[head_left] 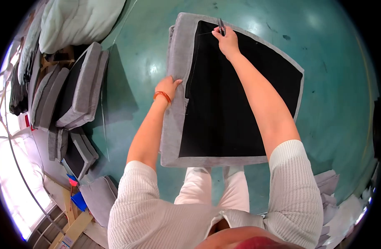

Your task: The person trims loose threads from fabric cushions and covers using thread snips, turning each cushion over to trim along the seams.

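The grey-bordered, black-backed fabric cushion (176,62) lies before the person, backing up, presumably exposing its seam. The left hand (167,86) clasps its edge, seemingly for steadiness; the right hand (229,45) pinches small dark metal snips (221,24) (thin pale thread (205,33) alongside).

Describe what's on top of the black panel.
The right hand, holding dark snips, is over the black panel near its far edge; what the hand and forearm cover is hidden.

Workshop, I'd say, upholstery type: green floor (144,54), stacked grey padded panels (84,89), white batting (80,20), wooden boards (76,228).
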